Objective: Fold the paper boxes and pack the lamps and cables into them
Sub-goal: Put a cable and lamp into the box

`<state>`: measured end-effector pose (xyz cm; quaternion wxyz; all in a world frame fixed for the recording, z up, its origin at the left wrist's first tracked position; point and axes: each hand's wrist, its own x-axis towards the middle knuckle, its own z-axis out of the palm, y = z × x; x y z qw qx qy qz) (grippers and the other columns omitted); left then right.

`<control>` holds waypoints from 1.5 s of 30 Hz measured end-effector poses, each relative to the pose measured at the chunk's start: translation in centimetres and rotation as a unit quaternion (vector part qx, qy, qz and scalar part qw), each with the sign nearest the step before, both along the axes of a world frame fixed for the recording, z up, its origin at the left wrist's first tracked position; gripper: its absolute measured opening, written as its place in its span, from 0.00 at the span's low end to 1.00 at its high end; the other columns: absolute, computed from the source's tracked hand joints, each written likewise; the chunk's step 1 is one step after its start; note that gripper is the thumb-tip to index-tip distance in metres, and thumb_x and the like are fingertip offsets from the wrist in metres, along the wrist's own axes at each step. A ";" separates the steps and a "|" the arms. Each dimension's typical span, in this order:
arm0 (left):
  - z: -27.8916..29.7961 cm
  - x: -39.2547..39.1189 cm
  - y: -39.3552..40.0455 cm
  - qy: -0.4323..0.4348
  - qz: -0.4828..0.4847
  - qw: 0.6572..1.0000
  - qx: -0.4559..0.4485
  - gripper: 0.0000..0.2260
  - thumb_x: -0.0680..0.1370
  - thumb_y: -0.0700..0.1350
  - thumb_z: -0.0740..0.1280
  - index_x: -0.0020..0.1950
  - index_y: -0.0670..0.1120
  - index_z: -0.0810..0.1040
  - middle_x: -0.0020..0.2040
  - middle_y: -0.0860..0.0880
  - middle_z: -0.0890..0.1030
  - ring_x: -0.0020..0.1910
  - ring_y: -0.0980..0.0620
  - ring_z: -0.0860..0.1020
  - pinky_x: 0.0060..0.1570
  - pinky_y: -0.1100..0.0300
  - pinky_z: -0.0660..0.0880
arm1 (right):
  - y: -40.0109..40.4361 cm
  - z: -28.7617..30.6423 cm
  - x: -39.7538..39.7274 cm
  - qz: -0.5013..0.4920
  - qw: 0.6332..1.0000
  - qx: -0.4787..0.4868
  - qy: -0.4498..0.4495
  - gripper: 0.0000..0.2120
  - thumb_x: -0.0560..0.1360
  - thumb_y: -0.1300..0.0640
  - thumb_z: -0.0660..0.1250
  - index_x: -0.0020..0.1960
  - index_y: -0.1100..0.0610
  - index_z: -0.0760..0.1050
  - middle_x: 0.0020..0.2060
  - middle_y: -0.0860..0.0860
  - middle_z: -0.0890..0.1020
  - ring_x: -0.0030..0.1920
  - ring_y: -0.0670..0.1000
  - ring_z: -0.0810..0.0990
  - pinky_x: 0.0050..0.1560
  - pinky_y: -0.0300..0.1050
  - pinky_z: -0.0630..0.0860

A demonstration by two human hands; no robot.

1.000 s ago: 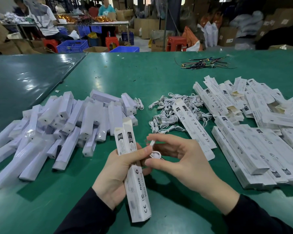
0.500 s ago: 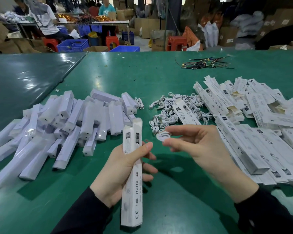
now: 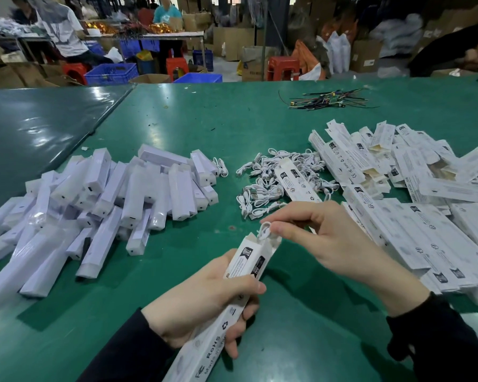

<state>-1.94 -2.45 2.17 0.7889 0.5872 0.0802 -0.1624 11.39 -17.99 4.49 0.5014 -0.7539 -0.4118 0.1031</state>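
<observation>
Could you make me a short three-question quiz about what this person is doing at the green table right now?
1. True or false: the left hand grips a paper box whose top end is open.
2. What is the right hand pinching at the box mouth? A) a coiled white cable B) a black wire C) a lamp
3. Which pile lies between the wrapped lamps and the flat boxes?

Key: 1 true; 2 A; 3 the loose white cables.
</observation>
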 end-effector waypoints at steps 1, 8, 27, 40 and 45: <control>-0.1 0.0 0.0 -0.001 -0.004 1.000 -0.003 0.21 0.72 0.41 0.66 0.64 0.45 0.64 0.30 0.43 0.70 0.21 0.50 0.66 0.21 0.59 0.75 | 0.0 0.0 0.0 0.008 1.000 -0.008 -0.003 0.05 0.74 0.60 0.71 0.48 0.56 0.85 0.42 0.48 0.86 0.45 0.50 0.82 0.47 0.42 0.76; -0.4 0.0 0.0 -0.012 -0.014 1.000 0.007 0.22 0.71 0.39 0.65 0.64 0.45 0.65 0.31 0.42 0.70 0.20 0.50 0.66 0.20 0.59 0.75 | 0.0 -0.1 0.1 0.033 0.999 -0.024 0.014 0.05 0.76 0.55 0.70 0.45 0.52 0.85 0.40 0.51 0.85 0.39 0.61 0.78 0.43 0.54 0.74; -0.6 0.1 -0.4 -0.150 0.048 0.983 0.098 0.31 0.71 0.32 0.65 0.62 0.64 0.66 0.39 0.44 0.74 0.23 0.47 0.69 0.22 0.56 0.76 | 0.2 0.1 0.1 0.002 0.983 0.002 0.184 0.04 0.74 0.64 0.70 0.40 0.61 0.81 0.26 0.47 0.79 0.27 0.43 0.72 0.30 0.32 0.68; -0.2 -0.1 -1.0 -0.179 0.064 0.965 0.178 0.29 0.68 0.32 0.61 0.62 0.58 0.67 0.43 0.42 0.74 0.24 0.44 0.72 0.27 0.48 0.78 | 0.2 0.5 -0.2 0.008 0.982 0.004 0.190 0.06 0.74 0.65 0.70 0.39 0.59 0.82 0.27 0.48 0.81 0.26 0.41 0.73 0.30 0.31 0.68; -0.2 -0.1 -1.2 -0.170 0.074 0.965 0.183 0.27 0.67 0.33 0.62 0.57 0.60 0.65 0.42 0.42 0.75 0.23 0.44 0.71 0.25 0.49 0.77 | 0.1 0.4 -0.1 0.008 0.981 -0.001 0.195 0.04 0.73 0.64 0.71 0.40 0.60 0.82 0.28 0.48 0.81 0.27 0.41 0.74 0.30 0.31 0.69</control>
